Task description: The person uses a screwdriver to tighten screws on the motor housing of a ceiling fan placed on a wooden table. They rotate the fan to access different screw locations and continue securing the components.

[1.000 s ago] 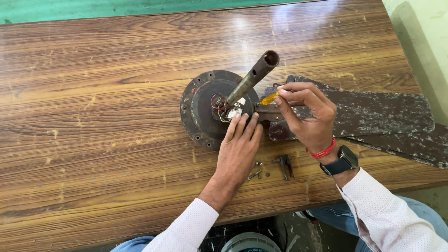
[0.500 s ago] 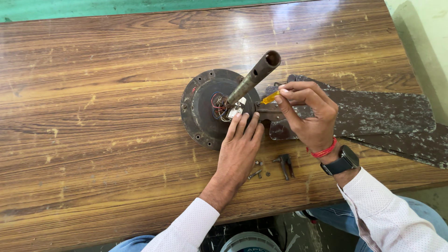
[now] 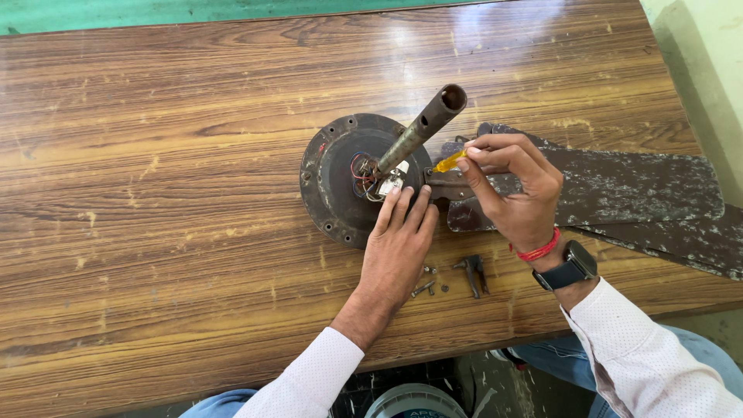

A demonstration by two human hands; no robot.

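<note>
Rusty ceiling-fan motor housing (image 3: 340, 182) mid-tabletop (image 3: 155, 232), downrod (image 3: 422, 128) tilted up. Left hand (image 3: 398, 248) flat, fingers open, steadying housing. Right hand (image 3: 515, 190) pinch grip on yellow-handled screwdriver (image 3: 449, 162), tip at blade bracket (image 3: 445, 184). Loose screws (image 3: 426, 288) near wrist.

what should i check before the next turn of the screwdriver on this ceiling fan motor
1. Left hand flat on the fan motor housing, steadying it: ok.
2. Right hand gripping the yellow-handled screwdriver: ok.
3. Screwdriver tip seated in a screw at the blade bracket: cannot tell, fingers hide it.
4. Wires at the downrod base away from the tool: ok.
5. Loose screws and the small metal clip lying on the wooden table, close to its front edge: not ok.
6. Fan blades resting flat: ok.
</note>
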